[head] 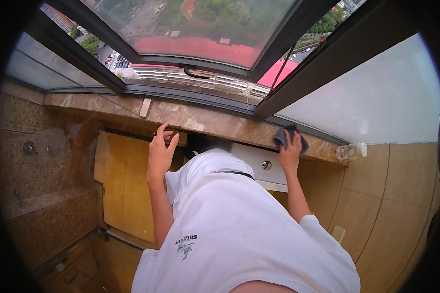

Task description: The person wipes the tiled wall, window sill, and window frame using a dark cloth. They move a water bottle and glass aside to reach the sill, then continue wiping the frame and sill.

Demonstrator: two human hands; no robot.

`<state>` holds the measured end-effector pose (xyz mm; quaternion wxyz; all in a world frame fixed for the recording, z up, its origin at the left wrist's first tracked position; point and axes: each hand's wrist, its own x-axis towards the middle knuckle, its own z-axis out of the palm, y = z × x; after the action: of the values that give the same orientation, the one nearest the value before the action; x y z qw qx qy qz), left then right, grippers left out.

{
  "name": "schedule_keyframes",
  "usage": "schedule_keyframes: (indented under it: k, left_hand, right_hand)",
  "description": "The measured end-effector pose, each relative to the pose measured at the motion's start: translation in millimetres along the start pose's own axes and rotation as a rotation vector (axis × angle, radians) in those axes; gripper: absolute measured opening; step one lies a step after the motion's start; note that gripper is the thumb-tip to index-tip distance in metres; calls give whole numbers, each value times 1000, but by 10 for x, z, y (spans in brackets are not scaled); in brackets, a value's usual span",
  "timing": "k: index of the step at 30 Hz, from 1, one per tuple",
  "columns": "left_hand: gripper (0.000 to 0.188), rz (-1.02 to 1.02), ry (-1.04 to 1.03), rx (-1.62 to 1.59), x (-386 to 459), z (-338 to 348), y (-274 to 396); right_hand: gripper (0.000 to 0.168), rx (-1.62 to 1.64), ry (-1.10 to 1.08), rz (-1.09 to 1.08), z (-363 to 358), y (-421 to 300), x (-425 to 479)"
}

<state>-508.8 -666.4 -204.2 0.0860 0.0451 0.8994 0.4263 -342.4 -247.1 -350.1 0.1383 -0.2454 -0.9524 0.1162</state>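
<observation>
My right hand [290, 153] lies on a dark grey cloth [303, 142] and grips it against the brown marble windowsill [205, 119], towards the sill's right part. The cloth is bunched under the fingers and slightly blurred. Off to the left, my left hand [159, 155] is held just before the sill's front edge, fingers apart, with nothing in it. Whether its fingertips touch the edge I cannot tell. A clear jar with a white lid [352, 151] rests at the sill's right end, a short way beyond the cloth.
Above the sill, a dark-framed window sash [190, 60] with a black handle [197, 74] stands open over a high drop. Below my right forearm is a white toilet cistern [245, 157] with a chrome button [266, 165]. A pale clip [145, 107] sits on the sill, left.
</observation>
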Motion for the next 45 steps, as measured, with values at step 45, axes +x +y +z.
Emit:
schedule_keyframes:
  k: [45]
  left_hand:
    - [35,197,-421,27,-3,443,537]
  right_hand:
    - [61,-264,40,612,150,376,418]
